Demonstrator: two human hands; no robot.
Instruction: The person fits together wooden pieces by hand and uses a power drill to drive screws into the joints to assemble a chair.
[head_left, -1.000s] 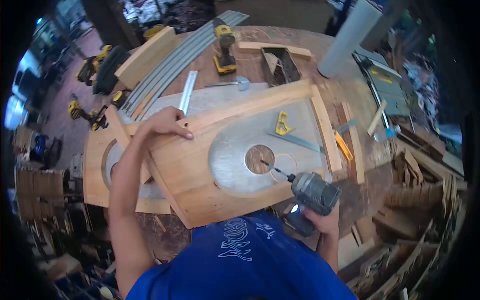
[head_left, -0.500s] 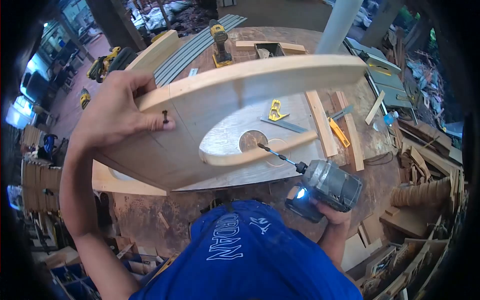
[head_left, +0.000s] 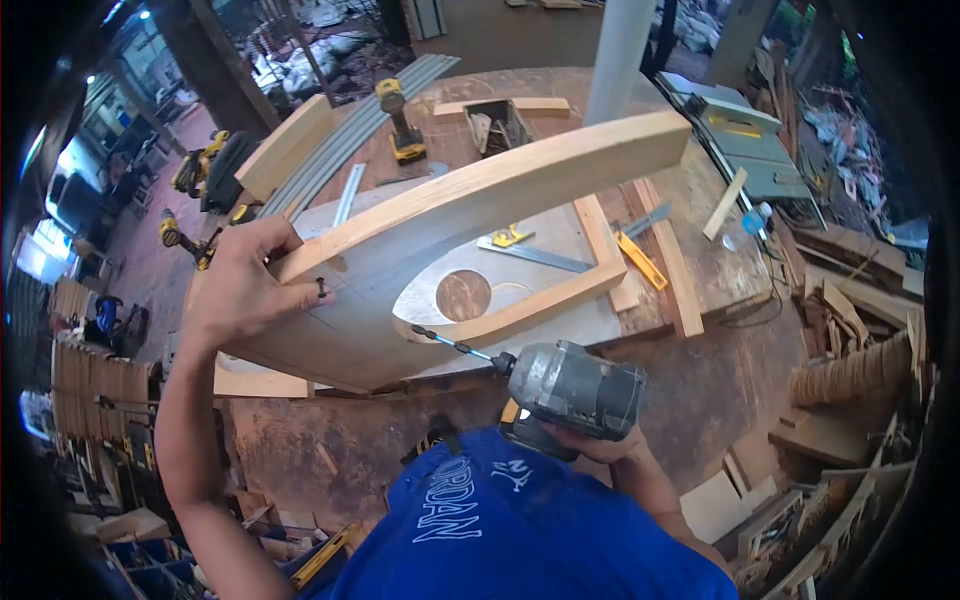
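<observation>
A curved wooden piece with a rounded, open-ended cutout is propped up on its edge over the workbench. My left hand grips its left end, fingers over the top edge and thumb on the near face. A dark screw sticks up at that thumb's tip. My right hand is wrapped around the handle of a grey impact driver. Its long bit points left, with the tip right at the cutout's rounded lower-left edge. A flat panel with a round hole shows through the cutout.
Behind the wooden piece are a yellow drill, a small box of scraps and metal strips. A combination square, a yellow-handled knife and wooden strips lie on the right. Beyond them stand a bottle and a table saw.
The driver has moved left, bringing its bit tip to the cutout's rounded edge. The wooden piece has tilted, showing more of its top edge. The driver's light no longer shows.
</observation>
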